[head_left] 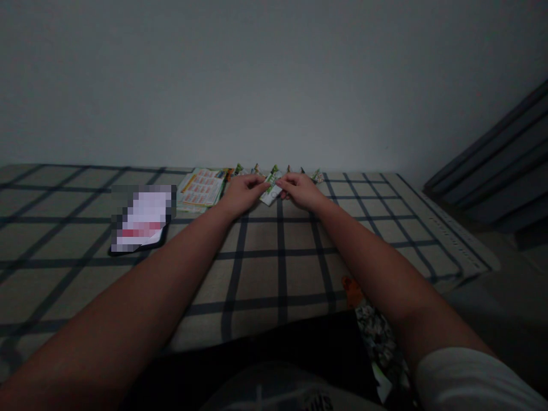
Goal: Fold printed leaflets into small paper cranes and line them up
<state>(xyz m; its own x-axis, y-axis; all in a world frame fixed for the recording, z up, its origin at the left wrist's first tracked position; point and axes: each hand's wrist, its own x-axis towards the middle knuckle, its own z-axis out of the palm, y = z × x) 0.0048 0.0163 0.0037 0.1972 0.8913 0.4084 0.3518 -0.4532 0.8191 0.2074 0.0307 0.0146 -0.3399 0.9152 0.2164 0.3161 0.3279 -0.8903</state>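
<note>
Left grip [243, 191]: my thumb and fingers meet in a pinch on the left side of a small packet [270, 196]. Right grip [302, 191]: my thumb and fingertips pinch the same packet from its right side. Packet, one: white and green, it slants between my two hands toward the far side of the checked cloth [261, 262]; green lettering marks its face, too small and dim for me to read. Other packets [317, 176], several: they lie in a row behind my hands, mostly hidden, labels illegible. Printed sheet [203, 187]: it lies flat, left of my left hand, with rows of orange-red blocks and a yellow strip; I cannot make out the wording. Phone [148, 220]: it lies farther left and nearer me, screen pixelated. Cloth border [454, 242]: lettering runs along the right side, unreadable from here. Orange item [353, 291]: it sits beside my right forearm, next to a crumpled patterned bundle [377, 325].
</note>
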